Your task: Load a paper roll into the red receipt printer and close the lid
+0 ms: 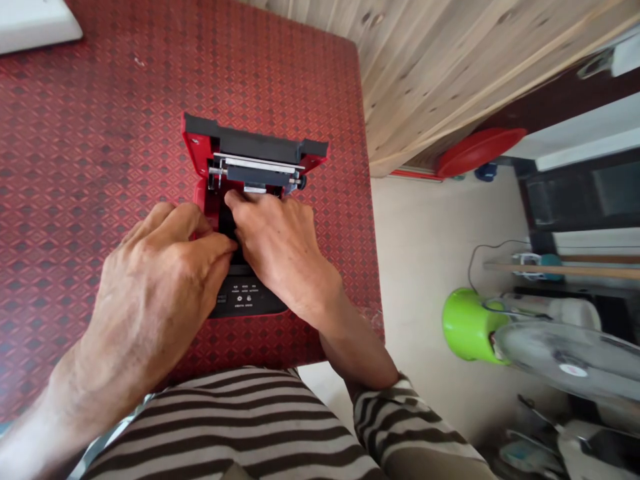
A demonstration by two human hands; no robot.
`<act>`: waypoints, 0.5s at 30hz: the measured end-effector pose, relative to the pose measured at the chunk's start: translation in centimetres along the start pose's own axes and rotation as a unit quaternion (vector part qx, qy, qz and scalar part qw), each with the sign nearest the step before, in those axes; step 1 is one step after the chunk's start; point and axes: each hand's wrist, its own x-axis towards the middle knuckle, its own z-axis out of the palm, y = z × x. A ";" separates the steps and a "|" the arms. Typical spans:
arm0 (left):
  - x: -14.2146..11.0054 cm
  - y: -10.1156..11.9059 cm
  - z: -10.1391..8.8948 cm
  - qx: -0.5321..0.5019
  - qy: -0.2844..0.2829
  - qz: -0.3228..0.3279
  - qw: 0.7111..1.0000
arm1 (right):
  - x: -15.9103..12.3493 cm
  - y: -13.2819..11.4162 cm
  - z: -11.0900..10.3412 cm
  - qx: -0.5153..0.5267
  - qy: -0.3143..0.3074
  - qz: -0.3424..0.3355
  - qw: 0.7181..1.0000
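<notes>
A small red and black machine, which looks like a receipt or label printer, lies on the table with its lid raised. A dark roller with a small gear at its right end runs across the lid's underside. My left hand is at the left side of the open compartment, thumb and forefinger pinched together at its inner edge. What they pinch, if anything, is hidden. My right hand reaches over the right side into the compartment, below the roller. Most of its fingertips are out of sight there.
The machine rests on a red patterned table, near its front right corner. A white object lies at the far left. Beyond the right edge are a wooden panel, a green bucket and a fan on the floor side.
</notes>
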 end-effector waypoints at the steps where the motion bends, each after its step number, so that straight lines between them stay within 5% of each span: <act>1: 0.0 -0.1 0.0 0.001 -0.005 0.006 1.000 | -0.1 0.1 0.0 0.002 0.003 -0.006 1.000; 9: -0.1 -0.1 0.2 -0.004 -0.005 -0.015 1.000 | -4.5 1.8 -1.3 0.108 0.051 -0.109 0.987; 15: -0.1 0.3 -0.5 -0.013 0.016 -0.017 1.000 | -5.5 1.8 0.9 0.111 0.168 -0.143 0.969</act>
